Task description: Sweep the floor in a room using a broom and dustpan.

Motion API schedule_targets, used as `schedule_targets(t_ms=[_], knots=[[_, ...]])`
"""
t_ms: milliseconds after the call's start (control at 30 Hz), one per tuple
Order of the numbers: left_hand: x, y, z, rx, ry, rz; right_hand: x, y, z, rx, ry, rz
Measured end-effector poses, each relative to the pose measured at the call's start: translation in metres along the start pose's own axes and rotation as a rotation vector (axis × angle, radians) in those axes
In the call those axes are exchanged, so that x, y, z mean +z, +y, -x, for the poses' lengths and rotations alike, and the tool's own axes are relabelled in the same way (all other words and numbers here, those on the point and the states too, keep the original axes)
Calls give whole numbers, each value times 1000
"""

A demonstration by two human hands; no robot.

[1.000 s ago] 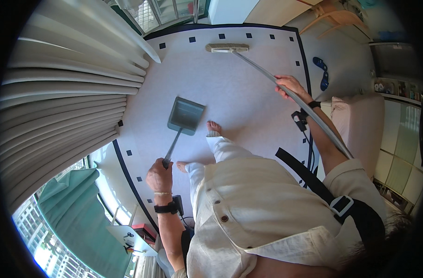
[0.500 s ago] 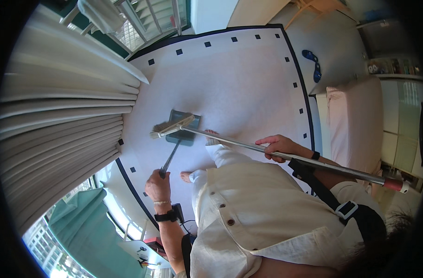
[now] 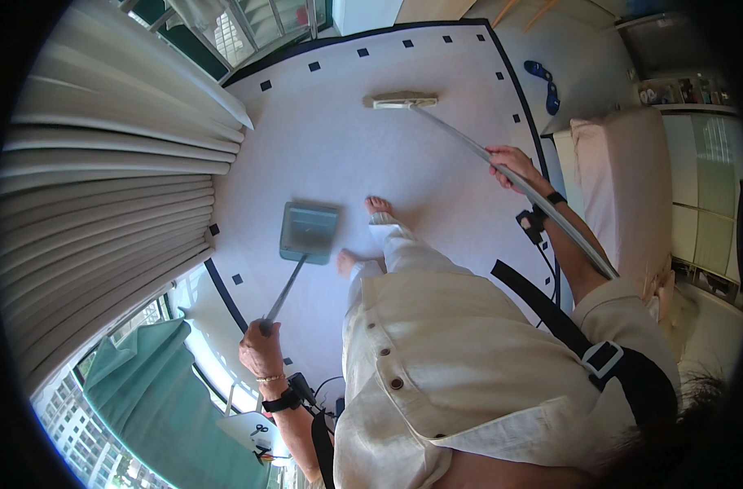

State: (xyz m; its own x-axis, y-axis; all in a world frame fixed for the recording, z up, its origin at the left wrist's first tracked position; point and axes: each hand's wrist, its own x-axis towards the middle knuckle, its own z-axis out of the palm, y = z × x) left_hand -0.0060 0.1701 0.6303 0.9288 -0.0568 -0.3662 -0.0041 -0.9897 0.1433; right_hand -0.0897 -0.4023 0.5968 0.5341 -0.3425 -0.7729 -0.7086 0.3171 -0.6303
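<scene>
My left hand [image 3: 261, 349] is closed round the top of the long handle of a grey-green dustpan [image 3: 308, 232], which is down at the floor left of my feet. With my right hand [image 3: 514, 167] I grip the silver pole of a broom [image 3: 402, 101]. The broom's pale head is far ahead of me, well apart from the dustpan, its bristles partly blurred. The pole runs back along my right forearm, and its rear end is hidden behind my sleeve.
Pale floor [image 3: 331, 138] with a dark border and small black squares surrounds my bare feet. Long curtains [image 3: 119, 212] hang on the left, a green cloth [image 3: 143, 399] below them. To the right are a pink-covered piece of furniture [image 3: 620, 196] and blue slippers [image 3: 542, 85].
The broom head has swung from over the dustpan to far ahead and right. My right hand has moved forward with it. The dustpan and my left hand have shifted slightly left.
</scene>
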Motion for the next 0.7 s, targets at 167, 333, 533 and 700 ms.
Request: schedule_targets(t_ms=[167, 333, 533, 700], knots=[[18, -48, 19, 8, 35, -32, 60, 74, 26, 193, -25, -17], [17, -66, 25, 29, 28, -52, 138, 122, 111, 359, -453, -28], [24, -75, 26, 59, 34, -42, 150, 87, 141, 428, -598, -75], [18, -69, 25, 22, 0, -14, 140, 82, 129, 259, -511, 117]])
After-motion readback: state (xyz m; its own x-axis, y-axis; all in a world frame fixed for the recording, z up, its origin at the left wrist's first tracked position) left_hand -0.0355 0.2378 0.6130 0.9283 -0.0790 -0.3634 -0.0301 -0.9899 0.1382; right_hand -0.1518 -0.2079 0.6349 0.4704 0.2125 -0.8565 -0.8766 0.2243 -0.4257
